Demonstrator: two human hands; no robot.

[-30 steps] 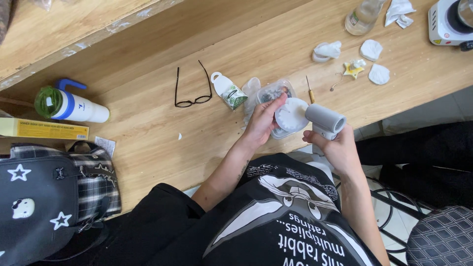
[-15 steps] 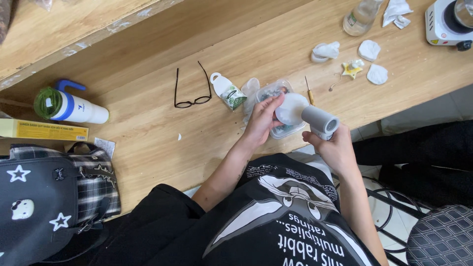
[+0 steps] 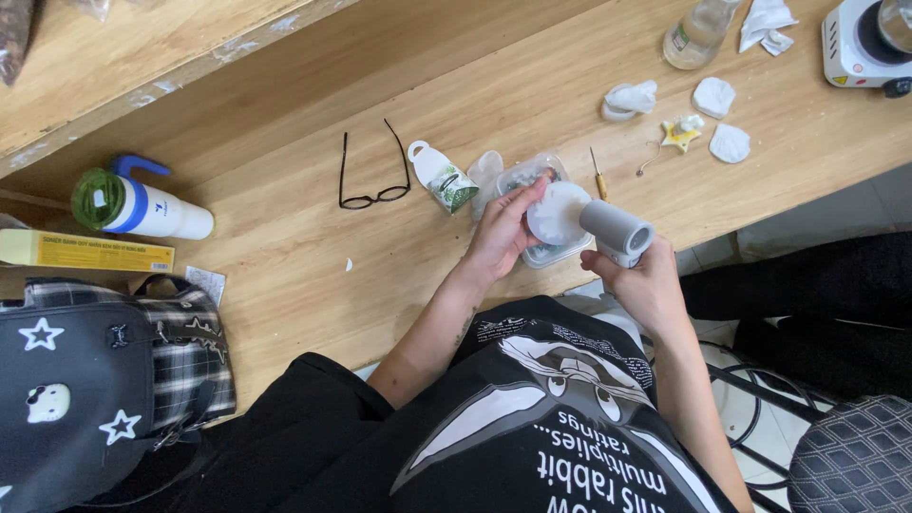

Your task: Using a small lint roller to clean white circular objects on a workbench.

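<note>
Here, a round white disc point(image 3: 558, 213) is held at the near edge of the wooden table point(image 3: 285, 275), roughly midway along it. The disc is pinched at its rim by the fingers of the left hand point(image 3: 501, 237), thumb on one side and fingertips on the other. A grey cylindrical tool point(image 3: 616, 229), with its open end turned away from the disc, is gripped by the right hand point(image 3: 644, 285), whose fingers are curled closed around the handle below it; the tool's other end is seen touching or just beside the disc, though which cannot be told. Directly under the disc, a clear plastic box point(image 3: 532, 180) is set on the table, its contents mostly hidden.

Just beside the box, toward the left, a small green-patterned tube point(image 3: 443, 179) is laid on its side. Black-framed glasses point(image 3: 372, 171) are placed farther left. A white bottle with a blue band and green cap point(image 3: 142, 204) is lying near the left edge, with a yellow box point(image 3: 85, 252) below it. White plaster-like pieces point(image 3: 714, 97) are scattered toward the far right corner, near a glass bottle point(image 3: 698, 33) and a small white hotplate point(image 3: 864, 43). A thin pick point(image 3: 598, 173) is lying just right of the plastic box.
</note>
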